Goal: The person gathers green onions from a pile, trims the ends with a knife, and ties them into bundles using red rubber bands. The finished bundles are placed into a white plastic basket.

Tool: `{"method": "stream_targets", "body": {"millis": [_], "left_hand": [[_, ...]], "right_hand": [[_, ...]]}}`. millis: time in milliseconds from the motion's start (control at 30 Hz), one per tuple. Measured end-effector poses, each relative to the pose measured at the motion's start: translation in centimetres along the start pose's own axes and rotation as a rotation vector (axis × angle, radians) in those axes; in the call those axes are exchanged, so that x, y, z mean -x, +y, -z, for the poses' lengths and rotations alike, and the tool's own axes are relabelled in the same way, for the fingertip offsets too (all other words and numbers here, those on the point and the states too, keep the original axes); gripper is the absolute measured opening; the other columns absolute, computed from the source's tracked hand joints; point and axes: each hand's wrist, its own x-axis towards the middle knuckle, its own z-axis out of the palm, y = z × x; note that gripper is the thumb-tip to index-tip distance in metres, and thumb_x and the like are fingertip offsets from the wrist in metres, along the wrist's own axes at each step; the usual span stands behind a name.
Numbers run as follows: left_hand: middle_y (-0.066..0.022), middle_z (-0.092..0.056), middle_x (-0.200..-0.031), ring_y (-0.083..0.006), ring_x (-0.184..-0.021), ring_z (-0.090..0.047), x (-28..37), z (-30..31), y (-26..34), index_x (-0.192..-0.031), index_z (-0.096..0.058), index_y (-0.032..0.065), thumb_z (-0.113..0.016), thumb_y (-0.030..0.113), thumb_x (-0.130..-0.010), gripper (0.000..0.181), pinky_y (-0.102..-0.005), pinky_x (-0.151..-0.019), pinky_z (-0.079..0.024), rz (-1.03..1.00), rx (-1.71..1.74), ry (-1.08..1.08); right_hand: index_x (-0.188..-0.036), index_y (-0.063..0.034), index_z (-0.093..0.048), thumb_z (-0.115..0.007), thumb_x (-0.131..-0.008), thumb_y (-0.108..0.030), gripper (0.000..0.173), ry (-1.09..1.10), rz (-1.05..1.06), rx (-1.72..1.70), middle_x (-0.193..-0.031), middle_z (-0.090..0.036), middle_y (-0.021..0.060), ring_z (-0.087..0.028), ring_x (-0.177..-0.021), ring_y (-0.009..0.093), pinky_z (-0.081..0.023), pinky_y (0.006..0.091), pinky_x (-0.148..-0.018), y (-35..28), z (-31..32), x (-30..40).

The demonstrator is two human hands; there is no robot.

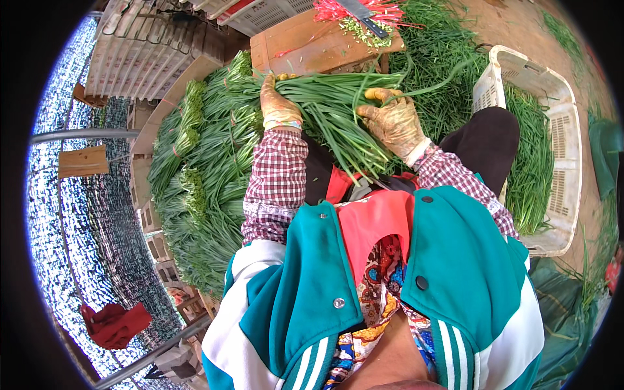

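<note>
A loose bunch of long green leaves, apparently garlic chives, lies across the lap, its leaf tips fanning to the right and downward. My left hand, in a stained glove, is closed round the bunch near its left end. At the leafy right end, my right hand, gloved too, has its thumb and forefinger curled at a few leaves; whether it grips them is hard to tell. Tied bundles of chives are stacked to the left. A wooden stool or low table stands in front, bearing a cleaver, red plastic ties and cut stem ends.
A white plastic crate holding loose greens stands at the right, beside the knee. Loose chives are heaped on the ground between stool and crate. Stacked white crates stand at upper left. A green sheet lies at lower right.
</note>
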Motion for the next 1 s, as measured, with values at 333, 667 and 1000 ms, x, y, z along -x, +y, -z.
{"method": "stream_targets", "body": {"millis": [333, 667, 1000], "left_hand": [[-0.0117, -0.064, -0.094, -0.0258, -0.081, -0.06, -2.5, 2.8, 1.3, -0.09, -0.058, 0.0077, -0.055, 0.036, -0.095, 0.029, -0.0452, -0.08, -0.052, 0.045, -0.046, 0.074], [-0.0066, -0.063, -0.089, -0.0209, -0.081, -0.06, -0.3, 1.1, -1.6, -0.09, -0.058, 0.0074, -0.054, 0.029, -0.098, 0.023, -0.0388, -0.081, -0.052, -0.01, -0.022, -0.023], [-0.0124, -0.066, -0.095, -0.0253, -0.087, -0.061, -3.2, 4.1, 0.1, -0.091, -0.058, 0.0076, -0.05, 0.031, -0.099, 0.026, -0.045, -0.086, -0.052, 0.002, -0.04, -0.048]], "right_hand": [[-0.108, -0.0053, -0.061, -0.063, -0.089, -0.02, 0.025, -0.208, -0.191, 0.052, -0.091, -0.062, 0.0128, -0.063, -0.086, 0.032, -0.053, 0.0448, -0.075, 4.4, 2.7, 4.6], [-0.116, -0.0156, -0.06, -0.066, -0.086, -0.021, 0.031, -0.31, -0.075, -0.023, -0.1, -0.055, 0.0119, -0.065, -0.087, 0.031, -0.054, 0.0433, -0.074, -0.6, -2.3, -0.6], [-0.127, 0.0003, -0.048, -0.05, -0.1, -0.028, 0.039, -0.73, -0.584, -0.941, -0.095, -0.063, 0.0108, -0.064, -0.069, 0.016, -0.053, 0.0281, -0.068, 3.4, 2.9, 5.8]]}}
